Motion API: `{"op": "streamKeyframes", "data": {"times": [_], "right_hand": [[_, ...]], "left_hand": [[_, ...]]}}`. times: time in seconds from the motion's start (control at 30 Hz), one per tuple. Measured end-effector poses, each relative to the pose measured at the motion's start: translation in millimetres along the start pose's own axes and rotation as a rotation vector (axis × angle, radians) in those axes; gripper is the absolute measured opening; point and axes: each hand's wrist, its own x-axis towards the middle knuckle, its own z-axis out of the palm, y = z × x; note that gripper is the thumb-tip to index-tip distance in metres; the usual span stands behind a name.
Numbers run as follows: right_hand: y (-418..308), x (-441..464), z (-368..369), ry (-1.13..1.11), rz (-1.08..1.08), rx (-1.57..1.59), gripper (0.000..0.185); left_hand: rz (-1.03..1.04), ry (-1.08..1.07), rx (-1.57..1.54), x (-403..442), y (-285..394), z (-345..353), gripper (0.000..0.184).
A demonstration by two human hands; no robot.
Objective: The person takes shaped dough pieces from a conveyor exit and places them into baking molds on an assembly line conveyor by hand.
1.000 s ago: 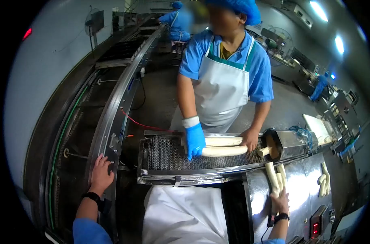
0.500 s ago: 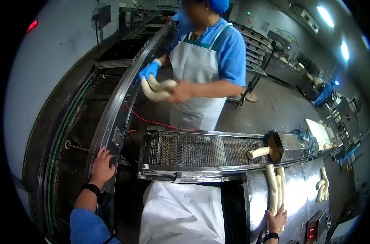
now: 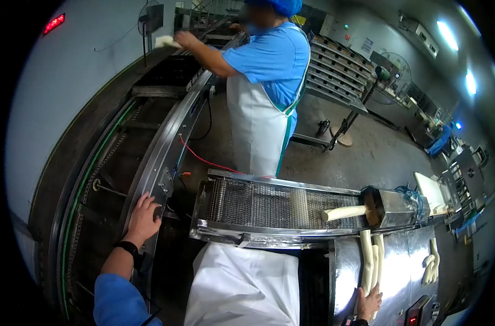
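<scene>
My left hand [image 3: 144, 220] rests on the metal side rail [image 3: 168, 138] of the long chain conveyor, its fingers spread and holding nothing. At the lower right, my right hand [image 3: 370, 302] lies over the near ends of several long pale dough ropes [image 3: 367, 261], fingers stretched out and touching them. The ropes lie side by side on a shiny metal table [image 3: 342, 271]. Another dough rope [image 3: 343, 213] sticks out of a metal chute [image 3: 404, 209] onto a mesh belt [image 3: 263, 204].
A co-worker [image 3: 269, 70] in a white apron holds dough [image 3: 168, 42] over dark trays [image 3: 163, 76] on the conveyor. Shorter dough pieces [image 3: 430, 266] lie at the table's right. A box with a red display [image 3: 417, 312] stands near its front. White cloth [image 3: 244, 282] hangs before me.
The co-worker has turned to the left and carried the dough from waist height out over the trays. The dough rope on the mesh belt extends farther left from the chute. My hands stay in place.
</scene>
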Motion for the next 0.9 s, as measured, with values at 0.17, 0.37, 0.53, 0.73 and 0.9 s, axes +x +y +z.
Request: {"op": "streamKeyframes", "data": {"times": [0.17, 0.37, 0.53, 0.73, 0.9], "right_hand": [[-0.7, -2.1, 2.0, 0.011, 0.003, -0.013, 0.091], [-4.4, -4.1, -1.1, 0.001, 0.009, 0.015, 0.090], [-1.1, 1.9, 14.3, 0.038, -0.038, 0.017, 0.084], [18.0, -13.4, 34.7, 0.202, -0.255, 0.098, 0.074], [12.2, -40.3, 28.4, 0.238, -0.174, 0.159, 0.062]], "left_hand": [[-0.003, 0.020, -0.009, 1.2, -0.6, 2.2, 0.033], [0.028, 0.015, -0.008, 0.0, -4.3, 6.6, 0.033], [0.045, 0.011, 0.036, 5.0, -9.6, 10.0, 0.034], [0.066, 0.051, 0.069, 1.8, -11.8, 13.6, 0.034], [0.043, 0.021, 0.064, 3.3, -7.9, 5.1, 0.034]]}}
